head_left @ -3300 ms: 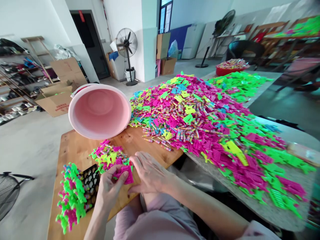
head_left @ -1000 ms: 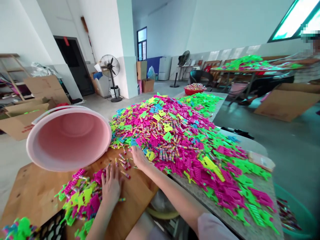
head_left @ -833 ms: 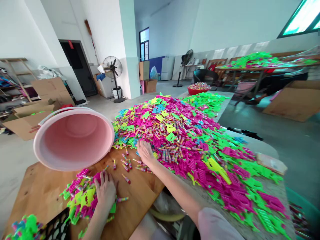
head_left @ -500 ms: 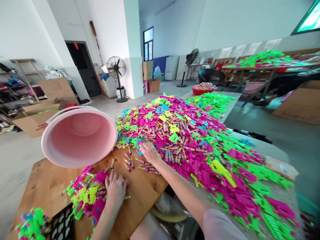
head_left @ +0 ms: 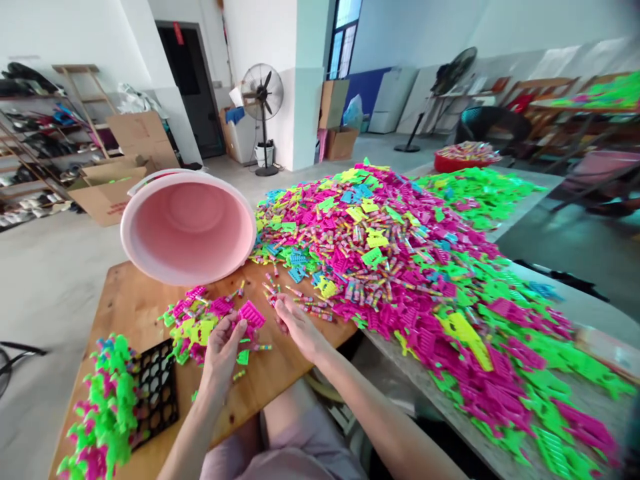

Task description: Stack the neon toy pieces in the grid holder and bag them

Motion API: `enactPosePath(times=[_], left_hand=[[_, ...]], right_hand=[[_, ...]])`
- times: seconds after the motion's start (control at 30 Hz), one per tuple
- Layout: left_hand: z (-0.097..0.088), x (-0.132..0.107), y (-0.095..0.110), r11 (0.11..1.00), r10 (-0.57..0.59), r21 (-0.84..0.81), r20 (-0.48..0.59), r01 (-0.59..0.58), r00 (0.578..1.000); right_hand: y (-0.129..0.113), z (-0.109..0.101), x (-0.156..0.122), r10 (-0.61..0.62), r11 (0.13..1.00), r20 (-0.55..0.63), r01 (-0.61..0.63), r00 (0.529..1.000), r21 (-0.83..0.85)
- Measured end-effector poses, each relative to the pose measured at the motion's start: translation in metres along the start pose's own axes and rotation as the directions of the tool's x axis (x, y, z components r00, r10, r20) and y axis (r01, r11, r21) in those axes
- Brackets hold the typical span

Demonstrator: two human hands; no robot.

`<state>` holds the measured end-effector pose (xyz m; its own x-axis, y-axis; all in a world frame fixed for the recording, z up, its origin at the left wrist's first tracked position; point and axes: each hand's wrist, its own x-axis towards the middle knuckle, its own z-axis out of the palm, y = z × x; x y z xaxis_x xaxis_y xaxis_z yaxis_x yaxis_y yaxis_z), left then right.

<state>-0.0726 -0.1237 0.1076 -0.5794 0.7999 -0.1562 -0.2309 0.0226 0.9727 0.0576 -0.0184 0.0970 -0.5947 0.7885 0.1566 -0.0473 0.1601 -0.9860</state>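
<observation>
My left hand (head_left: 223,341) pinches a ridged magenta plastic piece (head_left: 252,314) above the wooden table (head_left: 273,363). To its right, my right hand (head_left: 302,331) has its fingers drawn together over several small printed tubes (head_left: 316,308) with coloured tips; what it may hold is too small to tell. A small heap of magenta, yellow and green plastic pieces (head_left: 193,332) lies beside my left hand. At the near left, a black tray with round holes (head_left: 158,381) sits partly under a cluster of bright green and magenta pieces (head_left: 111,400).
A pink bucket (head_left: 235,257) lies tipped with its mouth towards me. A big mound of coloured plastic pieces and tubes (head_left: 370,247) spreads over the right side. Beyond stand a fan (head_left: 263,93), cardboard boxes (head_left: 107,197) and a red basin of tubes (head_left: 463,162).
My left hand has come up from the small heap with the magenta piece. My right hand has drawn back from the mound's edge towards it. The view has shifted, showing more of the near-left table.
</observation>
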Motion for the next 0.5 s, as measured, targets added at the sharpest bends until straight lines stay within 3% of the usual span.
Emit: enactPosePath(times=[0.13, 0.23, 0.5], left_hand=[[-0.021, -0.017, 0.006, 0.981, 0.096, 0.159, 0.079, -0.108, 0.992], [-0.031, -0.029, 0.014, 0.949, 0.129, 0.273, 0.131, -0.161, 0.983], [-0.042, -0.045, 0.029, 0.819, 0.236, 0.507, 0.128, -0.268, 0.963]], right_hand=[[-0.019, -0.004, -0.011, -0.223, 0.911, 0.159, 0.263, 0.962, -0.317], [-0.035, 0.000, -0.017, -0.334, 0.819, 0.256, 0.414, 0.907, -0.397], [-0.045, 0.016, -0.027, -0.354, 0.754, 0.378, 0.500, 0.855, -0.425]])
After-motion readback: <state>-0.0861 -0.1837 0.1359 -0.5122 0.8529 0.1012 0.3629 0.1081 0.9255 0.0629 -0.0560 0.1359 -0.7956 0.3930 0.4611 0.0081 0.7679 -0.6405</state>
